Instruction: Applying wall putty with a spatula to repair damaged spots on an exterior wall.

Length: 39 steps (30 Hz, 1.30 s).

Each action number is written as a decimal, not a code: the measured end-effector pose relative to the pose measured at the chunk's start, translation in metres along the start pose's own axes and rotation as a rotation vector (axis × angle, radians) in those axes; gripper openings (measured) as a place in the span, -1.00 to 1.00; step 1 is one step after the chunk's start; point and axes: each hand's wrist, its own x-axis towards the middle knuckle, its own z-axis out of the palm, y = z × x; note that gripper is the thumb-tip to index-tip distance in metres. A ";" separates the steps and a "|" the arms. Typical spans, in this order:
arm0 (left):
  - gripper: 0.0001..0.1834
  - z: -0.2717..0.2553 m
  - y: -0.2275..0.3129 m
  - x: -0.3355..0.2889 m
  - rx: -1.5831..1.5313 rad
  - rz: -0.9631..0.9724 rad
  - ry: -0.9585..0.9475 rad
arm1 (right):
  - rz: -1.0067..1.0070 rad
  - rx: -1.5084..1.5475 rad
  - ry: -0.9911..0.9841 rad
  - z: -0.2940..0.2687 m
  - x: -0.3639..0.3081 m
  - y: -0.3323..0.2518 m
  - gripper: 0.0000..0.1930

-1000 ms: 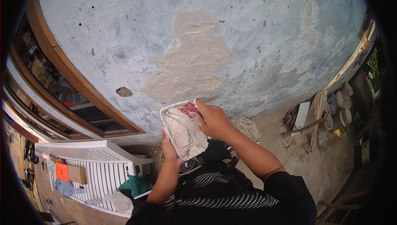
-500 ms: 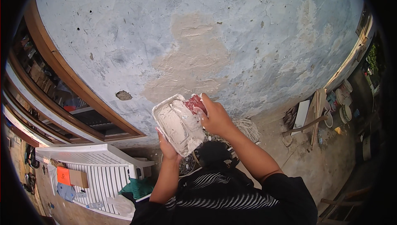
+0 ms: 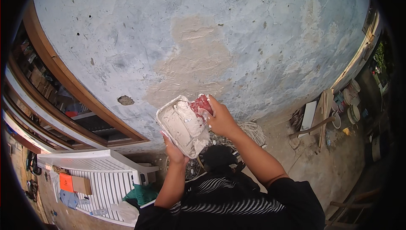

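My left hand (image 3: 175, 151) grips the lower left side of a shallow white tray (image 3: 160, 118) and holds it tilted in front of the wall. Pale beige putty (image 3: 179, 122) fills the tray and heaps up along its right side. In my right hand (image 3: 220, 118) is a red, putty-smeared scraper (image 3: 200, 105), its fingers closed round it. The scraper meets the putty at the tray's upper right; its working edge is hidden there. Behind stands a worn blue-grey wall (image 3: 127, 31) with a broad beige putty patch (image 3: 196, 60).
A small hole (image 3: 125, 100) pits the wall at left, near a brown wooden window frame (image 3: 84, 90). A white slatted bench (image 3: 105, 181) at lower left carries an orange box (image 3: 66, 182) and a green cloth (image 3: 139, 194). Buckets (image 3: 353, 114) and boards (image 3: 325, 111) lean at right, past coiled rope (image 3: 252, 132).
Hands, tray and scraper keep nearly the same place. The putty by the scraper has shifted slightly, and the whole view has moved a little.
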 end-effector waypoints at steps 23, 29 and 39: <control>-0.28 0.003 0.011 0.008 -0.078 0.014 -0.019 | -0.033 -0.238 -0.042 0.006 0.008 -0.031 -0.55; -0.32 -0.001 0.015 0.010 -0.133 0.018 -0.049 | -0.027 -0.266 -0.052 0.008 0.011 -0.037 -0.52; -0.32 0.020 0.010 0.001 -0.101 0.135 0.052 | -0.194 -0.318 0.070 0.018 0.013 -0.044 -0.76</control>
